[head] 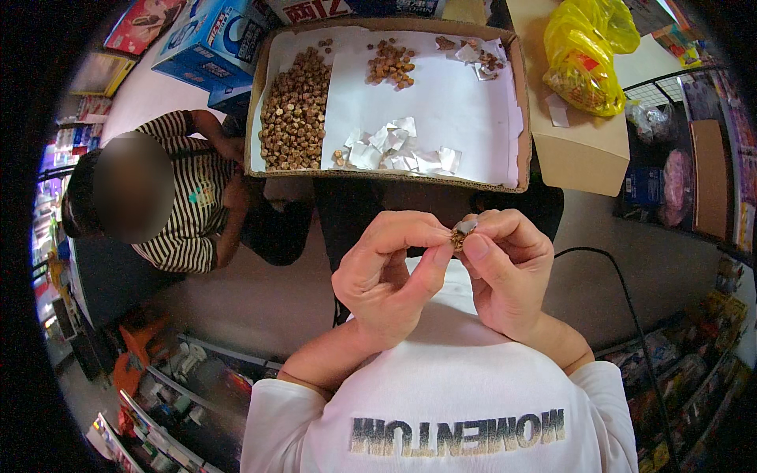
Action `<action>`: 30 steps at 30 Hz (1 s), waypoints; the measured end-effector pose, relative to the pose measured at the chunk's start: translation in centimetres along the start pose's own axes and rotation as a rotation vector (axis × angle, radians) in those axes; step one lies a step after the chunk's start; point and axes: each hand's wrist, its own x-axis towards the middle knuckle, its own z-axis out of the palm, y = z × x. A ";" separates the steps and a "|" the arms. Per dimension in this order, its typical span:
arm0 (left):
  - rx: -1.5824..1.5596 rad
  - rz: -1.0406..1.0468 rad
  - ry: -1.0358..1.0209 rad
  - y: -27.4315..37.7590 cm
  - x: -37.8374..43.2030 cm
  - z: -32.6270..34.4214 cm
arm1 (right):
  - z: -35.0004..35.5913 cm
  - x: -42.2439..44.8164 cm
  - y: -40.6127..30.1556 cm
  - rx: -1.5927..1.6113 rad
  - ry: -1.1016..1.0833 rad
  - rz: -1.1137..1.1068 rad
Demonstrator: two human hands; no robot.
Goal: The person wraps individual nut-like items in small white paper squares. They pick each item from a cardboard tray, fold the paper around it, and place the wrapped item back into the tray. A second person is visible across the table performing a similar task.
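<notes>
A small brown piece with a silvery-grey scrap against it is pinched between my fingertips, in front of my chest. My left hand grips it from one side with thumb and forefinger. From the other side, my right hand pinches the same piece and the scrap. Beyond my hands is a shallow cardboard tray lined with white paper. A large pile of small brown faceted pieces fills its left part. A smaller, lighter brown pile lies at the back, with whitish paper-like squares near the front edge.
Torn scraps with brown bits lie in the tray's far right corner. Right of it, a yellow plastic bag rests on a cardboard box. A person in a striped shirt sits at the left, near blue boxes. A black cable hangs at right.
</notes>
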 end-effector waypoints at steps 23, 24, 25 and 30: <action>0.220 0.032 -0.014 -0.3 0.3 -0.3 | -0.7 1.5 -0.2 -0.172 -0.147 -0.029; 0.233 0.036 -0.020 -0.2 0.3 -0.3 | -0.8 1.5 -0.3 -0.186 -0.157 -0.030; 0.230 0.033 -0.009 -0.2 0.2 -0.2 | -0.9 1.5 -0.4 -0.199 -0.167 -0.031; 0.256 0.062 -0.049 -0.5 0.1 -0.5 | -2.1 2.3 -0.7 -0.432 -0.323 -0.183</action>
